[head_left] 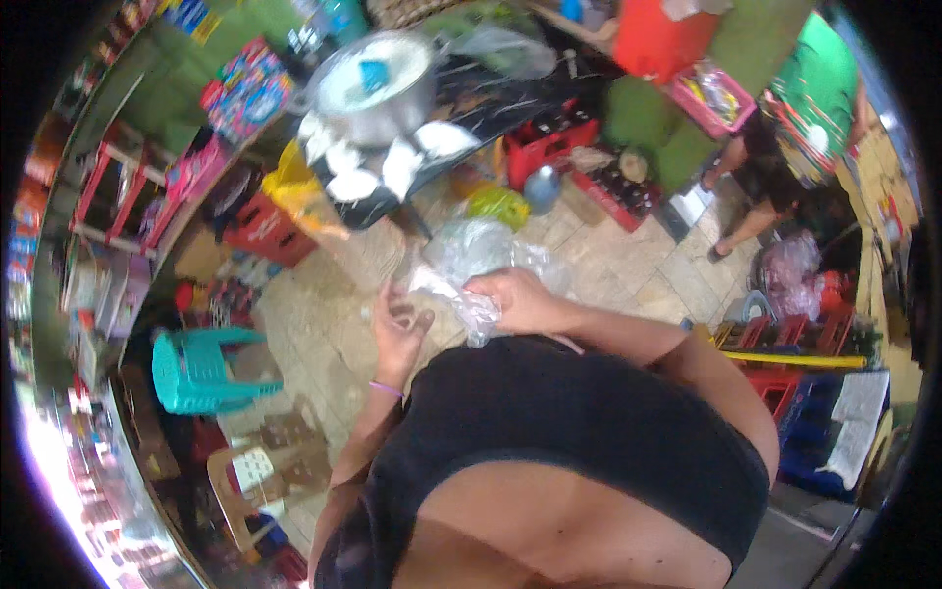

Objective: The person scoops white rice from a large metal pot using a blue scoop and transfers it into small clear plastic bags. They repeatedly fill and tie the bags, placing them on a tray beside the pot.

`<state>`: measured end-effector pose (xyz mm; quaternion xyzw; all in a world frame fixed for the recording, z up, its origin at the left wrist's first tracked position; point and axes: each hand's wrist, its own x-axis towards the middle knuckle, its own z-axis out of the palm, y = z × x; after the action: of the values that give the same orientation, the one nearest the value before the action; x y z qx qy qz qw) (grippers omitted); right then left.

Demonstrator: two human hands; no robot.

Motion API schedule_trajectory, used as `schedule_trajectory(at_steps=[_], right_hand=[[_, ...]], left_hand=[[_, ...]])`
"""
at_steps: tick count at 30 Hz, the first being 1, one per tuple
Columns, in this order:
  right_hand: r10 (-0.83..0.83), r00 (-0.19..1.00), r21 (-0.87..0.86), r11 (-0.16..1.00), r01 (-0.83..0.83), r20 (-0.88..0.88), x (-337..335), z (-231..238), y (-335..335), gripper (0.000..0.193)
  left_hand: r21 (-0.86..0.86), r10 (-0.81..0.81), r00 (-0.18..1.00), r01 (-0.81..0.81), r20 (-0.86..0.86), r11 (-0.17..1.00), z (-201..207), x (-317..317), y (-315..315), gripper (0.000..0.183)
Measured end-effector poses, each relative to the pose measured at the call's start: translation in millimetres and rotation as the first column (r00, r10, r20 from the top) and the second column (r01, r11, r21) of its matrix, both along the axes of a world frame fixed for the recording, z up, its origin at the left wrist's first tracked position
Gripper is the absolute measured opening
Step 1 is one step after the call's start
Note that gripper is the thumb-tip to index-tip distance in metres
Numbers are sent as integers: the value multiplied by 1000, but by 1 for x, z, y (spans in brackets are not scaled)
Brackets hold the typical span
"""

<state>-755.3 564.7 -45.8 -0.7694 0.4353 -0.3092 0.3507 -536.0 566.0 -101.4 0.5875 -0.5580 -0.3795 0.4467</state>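
Note:
A crumpled clear plastic bag (471, 306) is bunched in my right hand (522, 299), its fingers closed around it in front of my body. My left hand (398, 332), with a pink band at the wrist, is just left of the bag. Its fingers are apart and I see nothing held in it. More clear plastic (476, 245) spreads beyond my hands, toward the table. A big metal pot (397, 116) stands on the dark-topped table (496, 110) ahead, with white contents and a blue item inside. Several small white bundles (351, 185) lie at the table's near edge.
A yellow bag (292, 187) hangs left of the table. Red crates (549, 152) with bottles stand on the right, with a blue-grey round container (542, 187) close by. A teal plastic stool (186, 371) is at the left. Another person's leg (756, 226) shows at the far right.

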Motion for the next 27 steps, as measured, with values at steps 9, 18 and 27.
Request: schedule_trajectory(at_steps=[9, 18, 27], right_hand=[[72, 660, -227, 906, -356, -748, 73, 36, -64, 11], [18, 898, -432, 872, -229, -440, 122, 45, -166, 9], [-1, 992, 60, 998, 9, -130, 150, 35, -276, 23]], left_hand=[[-167, -388, 839, 475, 382, 864, 67, 83, -21, 71], [-82, -237, 883, 293, 406, 953, 57, 91, -137, 34], [-52, -188, 971, 197, 145, 979, 79, 205, -250, 16]])
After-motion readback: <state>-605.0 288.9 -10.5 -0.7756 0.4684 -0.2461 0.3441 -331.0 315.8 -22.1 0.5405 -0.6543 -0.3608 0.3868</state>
